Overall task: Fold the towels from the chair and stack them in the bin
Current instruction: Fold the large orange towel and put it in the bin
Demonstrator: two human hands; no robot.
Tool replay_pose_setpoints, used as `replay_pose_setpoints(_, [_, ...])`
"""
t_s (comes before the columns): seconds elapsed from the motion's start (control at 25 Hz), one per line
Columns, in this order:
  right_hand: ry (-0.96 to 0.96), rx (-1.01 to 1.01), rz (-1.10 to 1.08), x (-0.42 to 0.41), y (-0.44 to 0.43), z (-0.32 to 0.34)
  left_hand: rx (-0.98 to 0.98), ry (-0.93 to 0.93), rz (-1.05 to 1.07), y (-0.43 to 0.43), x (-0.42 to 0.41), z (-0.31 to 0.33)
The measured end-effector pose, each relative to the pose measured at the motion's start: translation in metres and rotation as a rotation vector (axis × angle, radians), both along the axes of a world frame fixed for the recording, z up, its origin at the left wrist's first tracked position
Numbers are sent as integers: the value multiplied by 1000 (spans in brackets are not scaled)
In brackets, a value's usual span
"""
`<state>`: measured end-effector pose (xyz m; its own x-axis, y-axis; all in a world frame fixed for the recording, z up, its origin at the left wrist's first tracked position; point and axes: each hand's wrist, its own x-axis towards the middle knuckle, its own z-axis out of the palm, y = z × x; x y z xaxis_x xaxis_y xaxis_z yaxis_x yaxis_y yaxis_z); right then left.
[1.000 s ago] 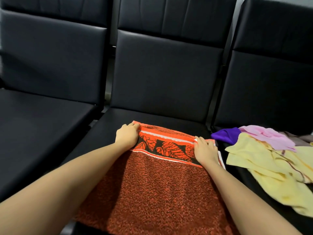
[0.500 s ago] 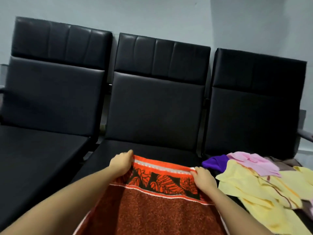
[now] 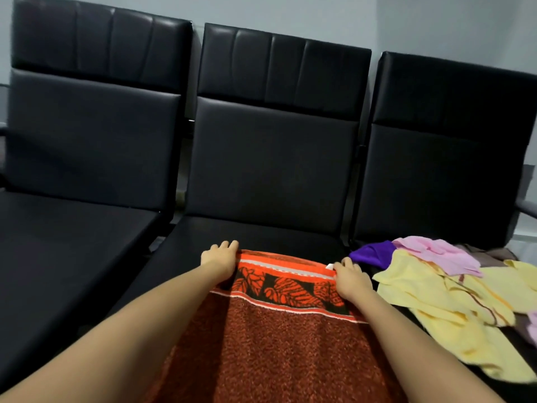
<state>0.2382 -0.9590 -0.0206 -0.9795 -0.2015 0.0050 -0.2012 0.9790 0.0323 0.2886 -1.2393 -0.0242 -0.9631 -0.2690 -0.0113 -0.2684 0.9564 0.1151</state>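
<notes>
- Two hands, set well apart, each grip a far corner of the orange towel [image 3: 276,330]. The left hand [image 3: 219,258] holds the left corner and the right hand [image 3: 350,279] the right, fingers curled over the patterned border.
- A second ago both hands lay flat on that border, pressing it to the seat. Now they pinch it, and the hem looks slightly lifted.
- The view has also tipped up, so the backrests and the wall now show.
- The towel lies on the middle chair seat [image 3: 261,232], its far hem short of the seat's back edge and the rest running over the front edge.
- I judge a fold is starting, far hem to near.
- The yellow towel [image 3: 436,298], pink towel [image 3: 436,254] and purple towel [image 3: 370,253] sit heaped on the right seat. The bin is not in view, so much remains.
</notes>
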Motion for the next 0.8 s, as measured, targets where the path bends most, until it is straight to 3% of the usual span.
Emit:
replay_pose_setpoints(0.16, [141,182,100,11,7,9,-46,78,-25,-2,14,4])
replay_pose_setpoints(0.4, [58,228,186,29,21,62,-146,107,-296,-25,24,44])
replay_pose_setpoints(0.52, [69,275,187,38,19,96,19,100,-383,-32,33,79])
replay_pose_setpoints(0.6, [37,264,194,44,17,116,114,100,-433,-37,39,105])
replay_pose_setpoints(0.8, [47,102,171,61,21,160,50,150,-467,-51,63,152])
